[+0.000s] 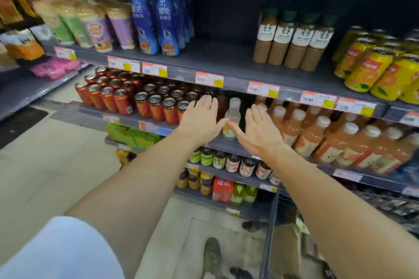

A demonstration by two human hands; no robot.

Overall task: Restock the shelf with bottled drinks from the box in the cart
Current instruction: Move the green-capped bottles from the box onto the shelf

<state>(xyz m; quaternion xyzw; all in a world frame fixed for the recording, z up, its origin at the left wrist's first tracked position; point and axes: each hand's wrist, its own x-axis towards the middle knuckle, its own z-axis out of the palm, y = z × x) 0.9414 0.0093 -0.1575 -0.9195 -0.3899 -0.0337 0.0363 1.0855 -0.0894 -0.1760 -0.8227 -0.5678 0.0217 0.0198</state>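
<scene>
Bottle (pixel 231 118), pale with a white cap, stands upright on the second shelf (pixel 156 123) close to its front edge, in a dark gap between the red cans (pixel 145 104) toward the shelf's left end and the orange-pink juice bottles (pixel 313 136) toward its right end. It appears to be the only one of its kind in that lane; the space behind it is too dark to confirm.

Left hand (pixel 199 120) and right hand (pixel 260 133) flank the bottle, both with fingers straight and spread wide, holding nothing. The two thumb tips meet, or nearly meet, in front of the bottle's lower body; actual contact with the bottle cannot be confirmed. Left fingers (pixel 207 101) lie over the nearest cans, right fingers (pixel 257 112) beside the first juice bottle.

Assessment: the step in hand looks like seating or straightening this bottle in its lane. To do it well, press low on the body rather than at the cap so it slides without tipping, keep it square to the front edge with the label outward, and keep the outer fingers from knocking over the neighbouring cans and bottles.

A cart (pixel 271 222) frame shows at lower right; its contents are unclear.
</scene>
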